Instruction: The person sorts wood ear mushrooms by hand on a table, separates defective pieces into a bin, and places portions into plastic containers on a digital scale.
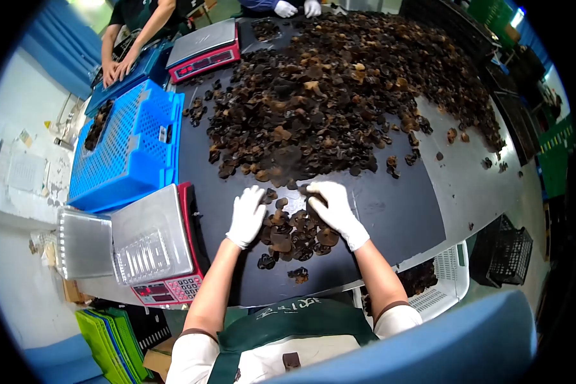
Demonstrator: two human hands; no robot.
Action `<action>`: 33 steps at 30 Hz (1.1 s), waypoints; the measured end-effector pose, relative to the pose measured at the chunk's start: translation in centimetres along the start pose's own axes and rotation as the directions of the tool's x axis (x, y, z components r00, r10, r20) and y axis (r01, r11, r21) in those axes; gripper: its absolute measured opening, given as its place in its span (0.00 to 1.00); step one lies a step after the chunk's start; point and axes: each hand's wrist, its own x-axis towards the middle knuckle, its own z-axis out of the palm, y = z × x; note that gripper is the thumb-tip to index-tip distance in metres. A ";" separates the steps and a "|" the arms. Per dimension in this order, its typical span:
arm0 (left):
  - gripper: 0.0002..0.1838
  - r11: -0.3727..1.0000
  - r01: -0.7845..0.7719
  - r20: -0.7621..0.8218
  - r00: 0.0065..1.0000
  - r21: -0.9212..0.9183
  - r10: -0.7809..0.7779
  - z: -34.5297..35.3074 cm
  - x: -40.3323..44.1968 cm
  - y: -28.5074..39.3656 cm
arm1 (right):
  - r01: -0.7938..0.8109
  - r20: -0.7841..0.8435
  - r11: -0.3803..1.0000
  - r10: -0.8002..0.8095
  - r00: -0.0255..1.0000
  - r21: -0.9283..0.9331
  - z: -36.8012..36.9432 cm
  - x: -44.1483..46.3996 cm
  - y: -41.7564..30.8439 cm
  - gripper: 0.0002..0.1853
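Observation:
Both of my hands wear white gloves and rest at a small heap of dark brown fungus pieces (291, 237) on the dark table mat (390, 208). My left hand (248, 214) lies at the heap's left side, its fingers extended and a little apart, holding nothing. At the upper right of the heap is my right hand (334, 208), with its thumb apart from the fingers; a dark piece shows by its fingertips, and whether it is gripped cannot be made out. Just beyond my hands spreads a large pile of the same fungus (301, 109).
A red scale (153, 233) with clear plastic trays (144, 256) stands at left, near a blue crate (131, 147). Another scale (205, 48) sits farther back. Two people's hands (118, 69) (294, 8) are across the table. A white basket (451, 281) is at lower right.

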 end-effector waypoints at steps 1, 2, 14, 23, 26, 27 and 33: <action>0.24 0.998 -0.052 0.054 0.997 -0.042 0.055 0.1 -0.2 0.7 | -0.041 0.124 0.996 0.031 0.992 0.084 0.1 0.3 -1.8 0.14; 0.24 0.991 -0.103 0.106 0.988 -0.087 0.112 0.1 -0.5 1.3 | -0.093 0.248 0.983 0.052 0.967 0.158 0.0 0.3 -3.7 0.14; 0.40 0.972 -0.131 -0.118 0.987 -0.197 0.110 -4.0 -13.7 3.6 | -0.077 0.348 0.995 0.052 0.936 0.057 -6.4 -4.2 -11.1 0.33; 0.71 0.987 0.156 -0.015 0.988 0.020 -0.156 -1.5 -11.6 3.4 | -0.197 0.367 0.886 0.365 0.856 -0.420 -1.1 -12.9 -12.5 0.67; 0.75 0.998 0.060 -0.061 0.996 -0.016 -0.060 -1.1 -6.1 1.2 | -0.269 0.273 0.851 0.419 0.866 -0.452 0.3 -9.4 -11.2 0.68; 0.76 0.999 0.032 -0.046 0.998 -0.031 -0.034 -0.9 -4.3 0.8 | -0.287 0.249 0.833 0.439 0.863 -0.472 0.6 -7.9 -10.8 0.69; 0.59 0.909 -0.299 0.074 0.940 -0.290 0.333 -0.7 -0.1 1.3 | -0.063 0.397 0.951 0.186 0.899 -0.301 1.3 -3.2 -7.8 0.66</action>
